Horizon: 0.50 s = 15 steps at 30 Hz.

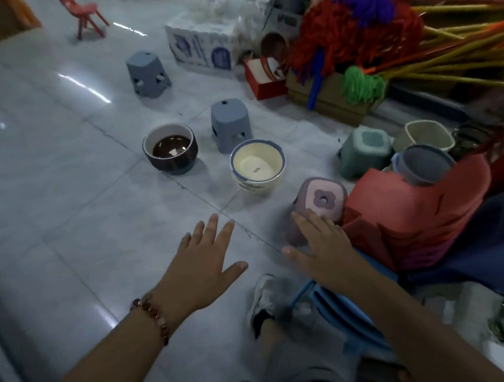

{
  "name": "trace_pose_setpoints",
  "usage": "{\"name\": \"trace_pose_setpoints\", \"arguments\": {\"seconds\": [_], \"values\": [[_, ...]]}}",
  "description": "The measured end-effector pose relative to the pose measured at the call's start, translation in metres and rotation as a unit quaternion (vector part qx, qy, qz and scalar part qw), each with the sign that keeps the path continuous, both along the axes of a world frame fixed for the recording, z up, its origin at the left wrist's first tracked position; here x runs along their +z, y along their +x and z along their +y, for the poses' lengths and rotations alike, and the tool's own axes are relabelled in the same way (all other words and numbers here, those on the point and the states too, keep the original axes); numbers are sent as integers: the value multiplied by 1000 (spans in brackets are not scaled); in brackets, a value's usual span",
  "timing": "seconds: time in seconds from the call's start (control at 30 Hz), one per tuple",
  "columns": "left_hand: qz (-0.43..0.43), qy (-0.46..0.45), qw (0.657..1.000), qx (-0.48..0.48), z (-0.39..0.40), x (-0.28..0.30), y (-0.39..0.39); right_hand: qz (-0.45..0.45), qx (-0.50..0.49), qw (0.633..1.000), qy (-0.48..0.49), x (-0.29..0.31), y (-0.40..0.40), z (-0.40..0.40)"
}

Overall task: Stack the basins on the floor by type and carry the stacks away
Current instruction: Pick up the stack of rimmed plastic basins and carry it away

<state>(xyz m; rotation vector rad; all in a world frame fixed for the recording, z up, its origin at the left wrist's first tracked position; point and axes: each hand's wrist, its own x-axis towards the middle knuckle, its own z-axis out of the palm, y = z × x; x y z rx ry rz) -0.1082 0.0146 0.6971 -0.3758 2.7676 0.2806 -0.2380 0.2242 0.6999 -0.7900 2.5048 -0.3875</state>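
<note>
Your left hand (203,260) hovers, fingers spread wide; your right hand (321,242) rests flat on the purple stool (323,199), near the cream basin (258,165).

We've got two basin stacks side by side on the floor (52,179), one stack (170,153) left of the other (257,167), a stool (231,124) right behind them, another stool (147,73) further back, mops (353,28) off right.
</note>
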Motion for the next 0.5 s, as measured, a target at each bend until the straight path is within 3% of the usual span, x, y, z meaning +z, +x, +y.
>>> {"name": "trace_pose_setpoints", "arguments": {"seconds": [0.27,0.5], "values": [[-74,-4,997,-9,-93,-22,-141,-37,-22,998,36,-40,-141,-70],[-95,4,995,-4,-167,-36,-242,-21,20,997,74,-48,-254,-137]]}}
